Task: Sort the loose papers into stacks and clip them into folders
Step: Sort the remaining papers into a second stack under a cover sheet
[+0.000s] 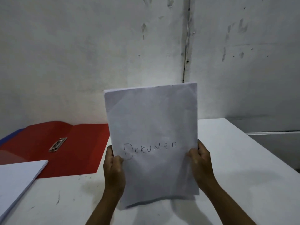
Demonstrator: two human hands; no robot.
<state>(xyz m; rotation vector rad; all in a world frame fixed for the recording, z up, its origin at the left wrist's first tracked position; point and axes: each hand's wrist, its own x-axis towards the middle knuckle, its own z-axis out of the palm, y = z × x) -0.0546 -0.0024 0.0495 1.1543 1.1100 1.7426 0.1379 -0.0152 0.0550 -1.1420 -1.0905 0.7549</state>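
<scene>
White-topped table (235, 159) against a stained, grey-white plaster wall (81, 54). Person holds a stack of white paper sheets (152, 127) upright above the table, front sheet hand-lettered "Dokumen". Left hand (113, 166) pinches the stack's left edge, thumb on the front; right hand (200, 161) grips the right edge likewise. Open red plastic folder (78, 151) lies flat to the left, its metal clip (58, 144) exposed. Blue folder edge (9, 137) shows beneath it. Second white paper stack (16, 181) overlaps the red folder's near corner.
</scene>
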